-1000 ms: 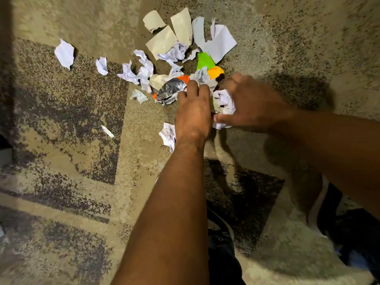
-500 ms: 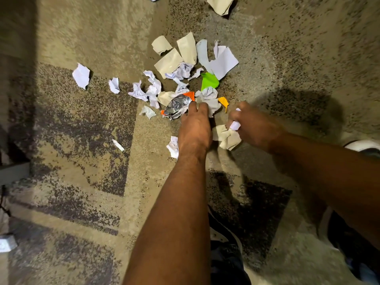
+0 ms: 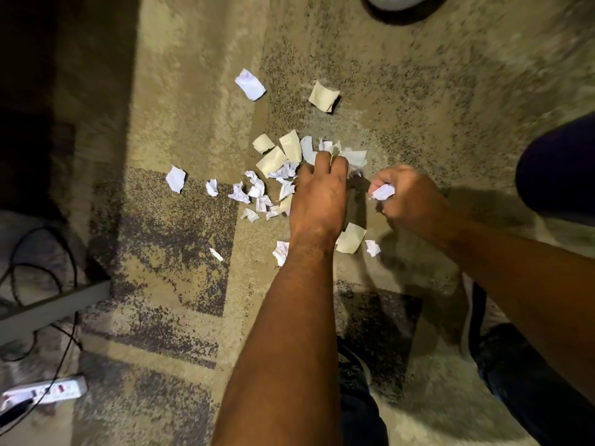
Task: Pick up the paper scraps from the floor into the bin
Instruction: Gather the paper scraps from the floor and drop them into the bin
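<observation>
Head view looks straight down on a patterned carpet point(image 3: 180, 149) strewn with paper scraps point(image 3: 277, 162); the litter forms a loose band whose long axis runs from the left toward the middle. The left hand point(image 3: 317, 196) lies palm down over the densest clump, fingers pointing away from the person and curled onto the scraps. The right hand point(image 3: 409, 197) is closed around a white crumpled scrap point(image 3: 383, 191). A pale bin rim point(image 3: 396, 0) shows at the top edge.
</observation>
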